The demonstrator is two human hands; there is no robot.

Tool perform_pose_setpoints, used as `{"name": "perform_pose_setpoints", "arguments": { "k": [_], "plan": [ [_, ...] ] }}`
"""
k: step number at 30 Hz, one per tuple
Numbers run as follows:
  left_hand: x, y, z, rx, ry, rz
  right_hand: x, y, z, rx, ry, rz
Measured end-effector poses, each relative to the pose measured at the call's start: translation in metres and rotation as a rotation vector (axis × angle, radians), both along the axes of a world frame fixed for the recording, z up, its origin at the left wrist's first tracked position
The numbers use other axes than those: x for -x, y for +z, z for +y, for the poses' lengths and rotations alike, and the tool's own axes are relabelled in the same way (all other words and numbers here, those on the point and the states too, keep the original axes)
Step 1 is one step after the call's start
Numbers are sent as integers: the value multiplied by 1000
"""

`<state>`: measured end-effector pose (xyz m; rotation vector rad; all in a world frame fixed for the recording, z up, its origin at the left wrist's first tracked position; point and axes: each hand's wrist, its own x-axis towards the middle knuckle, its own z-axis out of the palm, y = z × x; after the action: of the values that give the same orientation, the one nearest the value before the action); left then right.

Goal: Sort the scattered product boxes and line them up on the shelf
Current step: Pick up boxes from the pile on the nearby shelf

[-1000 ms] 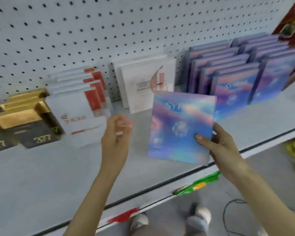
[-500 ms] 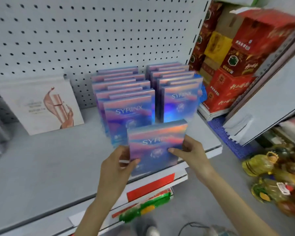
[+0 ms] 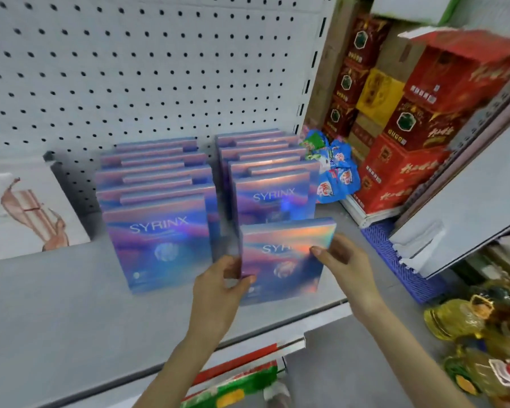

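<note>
**Both hands hold one blue box at the front of the right row**

The left hand (image 3: 221, 285) grips the lower left corner of a shiny blue-and-pink box (image 3: 286, 260), thumb on the printed face and fingers curled behind the left edge. The right hand (image 3: 345, 260) holds the box's right edge, thumb pressed on the front and the other fingers out of sight behind it. The box stands nearly upright, face toward the camera and tipped slightly to one side. It is close to the front edge of the grey shelf (image 3: 56, 304); whether its lower edge touches the shelf cannot be told.

Just behind it is the right row of matching boxes (image 3: 273, 198), stood one behind another back to the white pegboard (image 3: 130, 69). Beside that, a narrow gap away, is the left row of the same boxes (image 3: 159, 245), whose front box stands on the shelf to the left of the held one. Farther left, well apart, a white box with a pink figure (image 3: 27, 213) leans back.

Past the right end of the shelf are blue snack packets (image 3: 336, 178), stacked red cartons (image 3: 409, 142) and, lower down, yellow bottles (image 3: 468, 319). A green packet (image 3: 242, 387) shows below the shelf's edge.
</note>
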<state>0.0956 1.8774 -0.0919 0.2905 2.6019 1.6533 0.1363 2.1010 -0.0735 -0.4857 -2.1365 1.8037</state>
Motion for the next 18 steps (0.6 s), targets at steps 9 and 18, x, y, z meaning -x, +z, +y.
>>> {"name": "perform_pose_setpoints", "arguments": {
  "k": [9,18],
  "plan": [
    [28,-7,100,69,390,198,80,-6,69,-67,141,114],
    [29,-6,105,221,594,230,110,-16,72,-117,300,122]
  ]
}}
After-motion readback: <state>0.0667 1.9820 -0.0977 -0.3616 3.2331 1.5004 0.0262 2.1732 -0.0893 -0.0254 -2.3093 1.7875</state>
